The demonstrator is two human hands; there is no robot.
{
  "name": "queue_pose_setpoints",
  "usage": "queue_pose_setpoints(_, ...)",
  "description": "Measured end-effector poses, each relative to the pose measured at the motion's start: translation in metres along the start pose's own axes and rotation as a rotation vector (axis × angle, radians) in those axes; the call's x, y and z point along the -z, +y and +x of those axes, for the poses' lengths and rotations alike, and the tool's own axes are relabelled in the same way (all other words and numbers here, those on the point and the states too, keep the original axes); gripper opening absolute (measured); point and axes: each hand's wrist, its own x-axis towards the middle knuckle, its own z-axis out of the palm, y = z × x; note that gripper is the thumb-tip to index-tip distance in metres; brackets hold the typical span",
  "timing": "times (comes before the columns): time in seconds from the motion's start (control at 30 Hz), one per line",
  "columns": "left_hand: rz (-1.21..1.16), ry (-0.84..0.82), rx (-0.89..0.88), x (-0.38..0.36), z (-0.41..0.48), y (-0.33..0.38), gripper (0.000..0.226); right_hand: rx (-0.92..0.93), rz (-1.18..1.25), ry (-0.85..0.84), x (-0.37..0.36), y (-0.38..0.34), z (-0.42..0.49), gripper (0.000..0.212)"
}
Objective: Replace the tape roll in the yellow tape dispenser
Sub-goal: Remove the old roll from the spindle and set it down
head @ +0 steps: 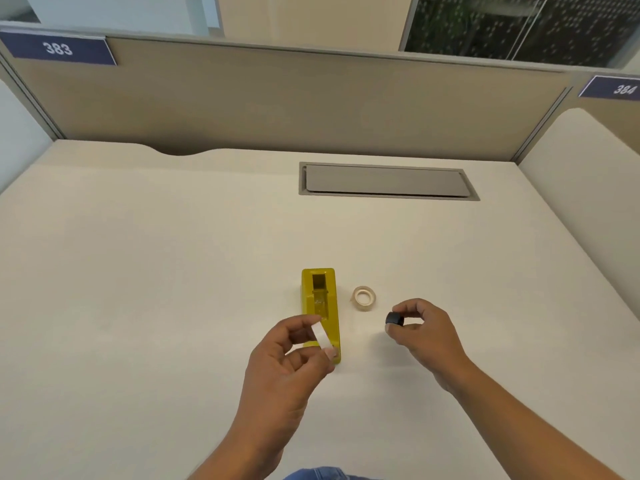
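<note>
1. My left hand point(291, 348) pinches a white ring point(320, 336), apparently the spent core, between thumb and fingertips, raised in front of the near end of the dispenser. Risk: a loose pinch could let it drop onto the dispenser or the desk point(138, 271).
2. The yellow dispenser point(320, 306) stands on the desk with its well empty. My left fingers cover its near end, so I cannot see the cutter.
3. The fresh roll point(364, 298) lies flat just right of the dispenser, untouched. Its free end is too small to make out.
4. My right hand point(420, 332) pinches the black hub point(394, 319). Risk: pushed in crooked, it may jam in the roll. My fingers hide its far end.
</note>
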Motion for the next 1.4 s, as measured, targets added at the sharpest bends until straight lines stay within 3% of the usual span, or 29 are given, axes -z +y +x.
queue_pose_setpoints(0.27,0.298,-0.12,0.034,-0.02,0.034,-0.013,0.036,0.06,0.108,-0.13,-0.017,-0.004,-0.005,0.015)
queue_pose_setpoints(0.4,0.283,-0.188,-0.015,-0.033,0.048,-0.012,0.037,0.017,0.334,-0.308,-0.018,-0.015,-0.009,0.013)
queue_pose_setpoints(0.53,0.247,-0.2,-0.02,-0.04,0.059,-0.011,0.034,-0.018,0.556,-0.478,-0.013,-0.023,-0.01,0.03)
queue_pose_setpoints(1.0,0.444,-0.165,-0.187,-0.043,0.065,-0.011,0.041,-0.095,0.739,-0.45,-0.01,-0.025,-0.009,0.039)
queue_pose_setpoints(1.1,0.42,-0.206,-0.126,-0.037,0.067,-0.009,0.048,-0.129,0.819,-0.458,-0.009,-0.028,-0.008,0.045)
queue_pose_setpoints(1.23,0.061,-0.177,0.187,-0.03,0.072,-0.004,0.027,-0.145,0.896,-0.534,-0.007,-0.031,-0.007,0.064)
queue_pose_setpoints(1.4,0.035,-0.186,0.242,-0.03,0.072,-0.004,0.013,-0.141,0.803,-0.588,-0.008,-0.031,-0.009,0.054)
